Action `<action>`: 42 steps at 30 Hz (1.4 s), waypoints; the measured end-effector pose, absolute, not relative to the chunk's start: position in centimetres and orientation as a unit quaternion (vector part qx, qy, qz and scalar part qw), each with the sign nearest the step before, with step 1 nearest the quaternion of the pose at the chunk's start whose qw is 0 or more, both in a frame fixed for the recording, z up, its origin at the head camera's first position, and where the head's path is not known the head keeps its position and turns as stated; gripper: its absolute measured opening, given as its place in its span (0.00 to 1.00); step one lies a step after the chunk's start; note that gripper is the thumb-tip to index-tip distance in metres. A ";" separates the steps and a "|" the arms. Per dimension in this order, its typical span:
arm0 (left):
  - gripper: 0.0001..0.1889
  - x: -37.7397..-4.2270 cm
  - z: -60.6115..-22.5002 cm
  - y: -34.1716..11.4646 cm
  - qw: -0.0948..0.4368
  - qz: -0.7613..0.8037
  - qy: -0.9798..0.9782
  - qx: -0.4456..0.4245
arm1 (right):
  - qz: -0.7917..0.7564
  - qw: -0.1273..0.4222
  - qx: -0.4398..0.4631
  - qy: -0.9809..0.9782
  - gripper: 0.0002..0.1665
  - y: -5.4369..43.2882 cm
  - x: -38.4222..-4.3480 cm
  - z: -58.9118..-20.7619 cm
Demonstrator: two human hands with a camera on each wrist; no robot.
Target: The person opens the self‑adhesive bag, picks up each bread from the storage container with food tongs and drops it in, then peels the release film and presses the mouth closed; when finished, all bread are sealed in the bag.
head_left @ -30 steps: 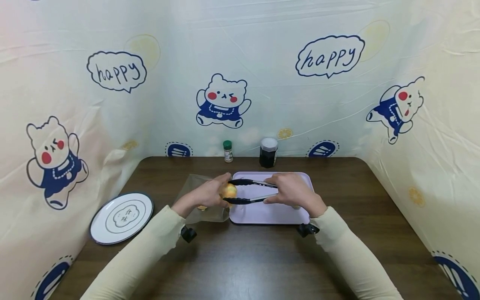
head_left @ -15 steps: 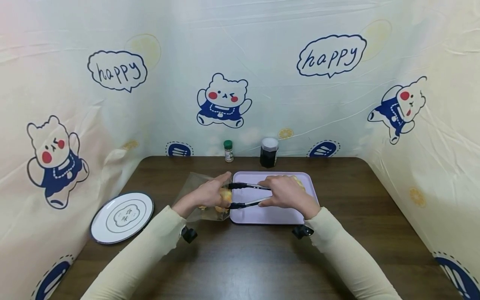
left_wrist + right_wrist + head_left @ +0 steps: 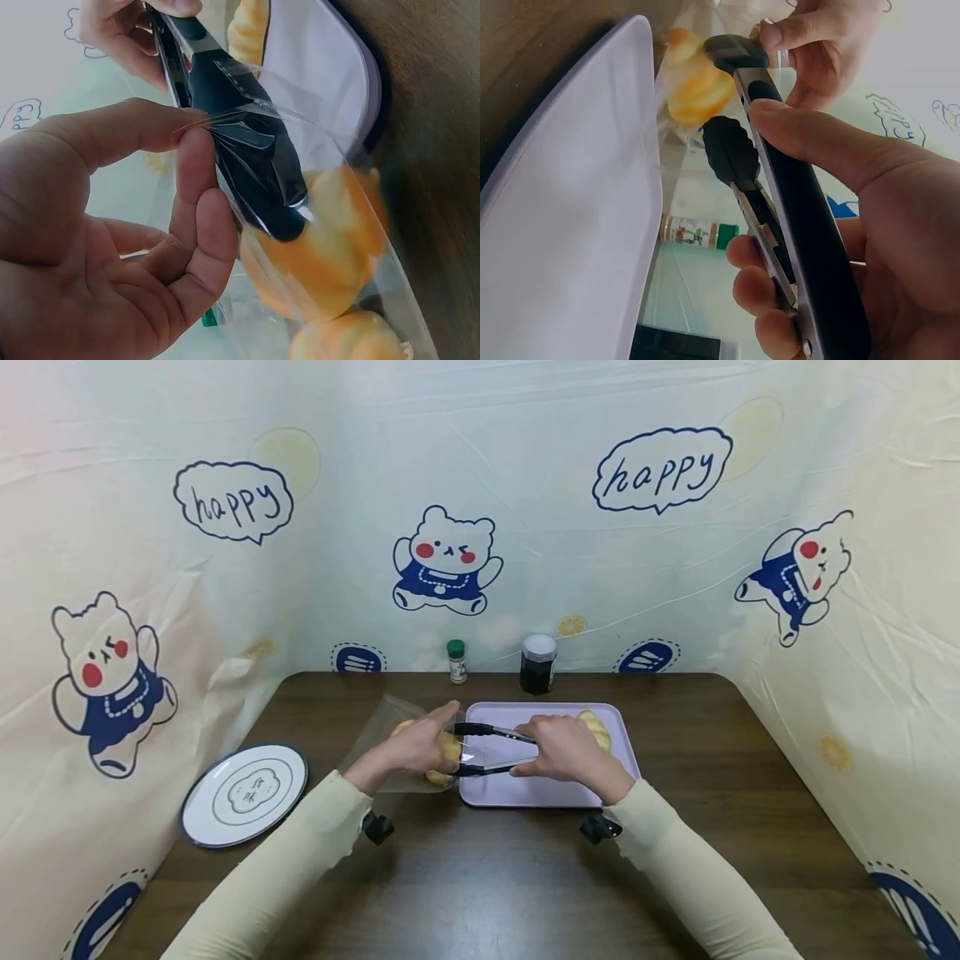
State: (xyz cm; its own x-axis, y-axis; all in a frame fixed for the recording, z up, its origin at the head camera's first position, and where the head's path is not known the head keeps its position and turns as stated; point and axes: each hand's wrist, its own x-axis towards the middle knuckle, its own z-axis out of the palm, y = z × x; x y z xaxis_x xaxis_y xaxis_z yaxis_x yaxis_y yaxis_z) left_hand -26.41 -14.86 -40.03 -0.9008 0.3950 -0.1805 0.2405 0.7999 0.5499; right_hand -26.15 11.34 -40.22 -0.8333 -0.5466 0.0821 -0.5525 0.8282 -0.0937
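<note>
My left hand (image 3: pixel 408 747) pinches the edge of a clear plastic bag (image 3: pixel 377 724) between thumb and forefinger. Golden bread rolls (image 3: pixel 281 281) show through its film. The right hand (image 3: pixel 566 747) grips a pair of metal tongs (image 3: pixel 791 199) with black tips, thumb along one arm and fingers round the other. In the left wrist view, the black tips reach in past the bag's mouth and overlap the nearest roll. Under the tongs lies a lilac tray (image 3: pixel 536 789). Another roll (image 3: pixel 596 727) sits on its far right part, partly behind the right hand.
A white plate (image 3: pixel 225 818) with a blue rim lies at the left of the brown table (image 3: pixel 480 877). At the back edge stand a green-capped shaker bottle (image 3: pixel 457 663) and a dark jar (image 3: pixel 537 670) with a pale lid. A printed curtain (image 3: pixel 540 552) surrounds the table.
The right hand and tongs have shifted left, and the roll at their tips has gone from the bag's mouth to inside. The bag's far edge has risen. More of the tray's roll shows.
</note>
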 end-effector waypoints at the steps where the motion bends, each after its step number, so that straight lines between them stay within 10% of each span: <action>1: 0.56 -26.4 -40.0 -14.9 0.147 0.267 0.938 0.168 | 0.057 0.024 0.288 -0.956 0.41 11.4 -26.2 -40.2; 42: 0.55 -26.2 -39.9 -14.3 0.143 0.258 0.941 0.168 | 0.071 0.012 0.291 -0.954 0.37 9.7 -25.9 -40.8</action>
